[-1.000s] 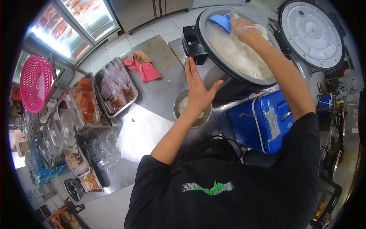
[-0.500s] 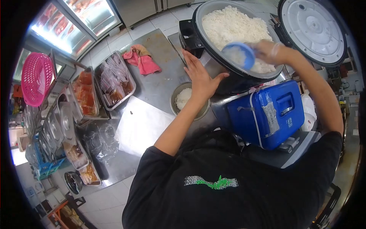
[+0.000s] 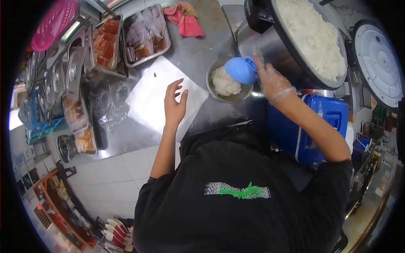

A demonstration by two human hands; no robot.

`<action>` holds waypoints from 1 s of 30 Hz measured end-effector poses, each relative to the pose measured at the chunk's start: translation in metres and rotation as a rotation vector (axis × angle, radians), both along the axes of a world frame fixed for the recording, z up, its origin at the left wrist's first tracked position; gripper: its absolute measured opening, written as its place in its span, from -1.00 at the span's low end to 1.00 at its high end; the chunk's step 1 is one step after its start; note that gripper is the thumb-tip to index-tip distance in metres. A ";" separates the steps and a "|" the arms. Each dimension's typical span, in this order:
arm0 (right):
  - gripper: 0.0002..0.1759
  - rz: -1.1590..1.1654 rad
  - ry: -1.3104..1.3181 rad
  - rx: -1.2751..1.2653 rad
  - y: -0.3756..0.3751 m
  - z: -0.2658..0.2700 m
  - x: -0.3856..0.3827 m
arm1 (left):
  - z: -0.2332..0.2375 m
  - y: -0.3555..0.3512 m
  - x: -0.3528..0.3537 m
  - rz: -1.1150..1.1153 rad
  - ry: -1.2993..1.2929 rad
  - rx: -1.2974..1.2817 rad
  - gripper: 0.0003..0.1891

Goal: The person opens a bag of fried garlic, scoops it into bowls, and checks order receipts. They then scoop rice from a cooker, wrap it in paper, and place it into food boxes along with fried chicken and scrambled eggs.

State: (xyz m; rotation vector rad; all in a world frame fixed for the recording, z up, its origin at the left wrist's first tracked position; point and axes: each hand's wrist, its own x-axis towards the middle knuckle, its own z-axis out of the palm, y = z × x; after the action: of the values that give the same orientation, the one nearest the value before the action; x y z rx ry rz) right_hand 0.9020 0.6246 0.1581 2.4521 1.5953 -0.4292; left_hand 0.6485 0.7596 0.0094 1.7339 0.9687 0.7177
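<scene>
My right hand point(image 3: 273, 80), in a clear plastic glove, grips a blue rice scoop point(image 3: 240, 70). The scoop is tipped over a round metal bowl point(image 3: 231, 99), and white rice point(image 3: 225, 83) lies in the bowl just under its rim. My left hand point(image 3: 174, 103) holds nothing, its fingers apart, above the sheets of white paper point(image 3: 148, 95). Behind the right hand stands a large rice cooker point(image 3: 263, 50), full of cooked rice point(image 3: 314, 40). Its lid point(image 3: 377, 63) hangs back at the far right.
A blue cooler box point(image 3: 306, 122) stands below the cooker. Metal trays point(image 3: 147, 59) of packed food line the left of the steel table point(image 3: 202, 55), near clear plastic containers point(image 3: 112, 103). A pink cloth point(image 3: 187, 25) lies at the back. A pink basket point(image 3: 55, 23) is at upper left.
My right hand has brought the scoop from the cooker's rice to the bowl and tipped it. My left hand has left the cooker's side and moved left over the paper. The view has shifted.
</scene>
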 end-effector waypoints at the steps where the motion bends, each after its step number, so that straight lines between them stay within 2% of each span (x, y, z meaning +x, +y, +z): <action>1: -0.27 0.003 0.016 -0.034 0.005 -0.012 0.000 | 0.002 -0.006 -0.011 0.015 0.002 -0.007 -0.64; 4: -0.26 0.025 0.009 0.076 0.004 -0.021 0.001 | 0.010 -0.021 -0.040 0.104 -0.022 -0.018 -0.67; 7: -0.29 0.162 0.040 -0.159 0.018 -0.033 -0.007 | 0.006 -0.031 -0.077 0.259 -0.007 0.006 -0.69; 9: -0.32 0.183 0.102 -0.262 0.022 -0.076 -0.005 | 0.005 -0.037 -0.104 0.364 -0.036 -0.016 -0.72; 11: -0.31 0.305 0.058 -0.267 0.023 -0.084 0.011 | -0.007 -0.040 -0.127 0.448 -0.045 -0.061 -0.73; 13: -0.30 0.292 0.043 -0.255 0.032 -0.051 0.007 | -0.010 -0.040 -0.141 0.485 -0.013 -0.125 -0.74; 15: -0.28 0.195 -0.017 -0.207 0.040 -0.029 -0.008 | -0.028 -0.028 -0.152 0.456 -0.089 -0.062 -0.74; 17: -0.25 0.175 -0.097 -0.399 0.041 -0.031 -0.023 | -0.013 -0.013 -0.165 0.457 -0.120 -0.016 -0.74; 19: -0.24 0.257 -0.165 -0.325 0.023 -0.067 0.004 | 0.000 0.003 -0.187 0.452 -0.111 -0.034 -0.76; 21: -0.19 0.267 -0.111 -0.082 0.041 -0.022 -0.035 | 0.007 0.022 -0.224 0.498 -0.144 0.048 -0.76; 23: -0.28 0.188 0.048 0.319 0.060 -0.007 -0.069 | 0.011 0.050 -0.278 0.568 -0.184 0.139 -0.76; 26: -0.47 -0.263 0.787 0.469 0.093 -0.008 -0.165 | 0.035 0.117 -0.393 0.743 -0.210 0.332 -0.81; 27: -0.62 -0.165 0.855 0.401 0.111 -0.013 -0.202 | 0.049 0.147 -0.438 0.809 -0.123 0.469 -0.82; 28: -0.60 -0.152 0.890 0.345 0.121 -0.030 -0.236 | 0.059 0.172 -0.474 0.893 -0.036 0.578 -0.82; 30: -0.56 -0.147 0.941 0.178 0.147 -0.076 -0.309 | 0.120 0.226 -0.513 0.863 -0.235 0.596 -0.82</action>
State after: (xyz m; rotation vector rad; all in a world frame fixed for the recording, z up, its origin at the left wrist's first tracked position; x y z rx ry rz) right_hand 0.5927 0.7719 0.0825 2.6613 1.7639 -1.7289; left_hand 0.1359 0.9851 0.1295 1.6043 1.4351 1.8737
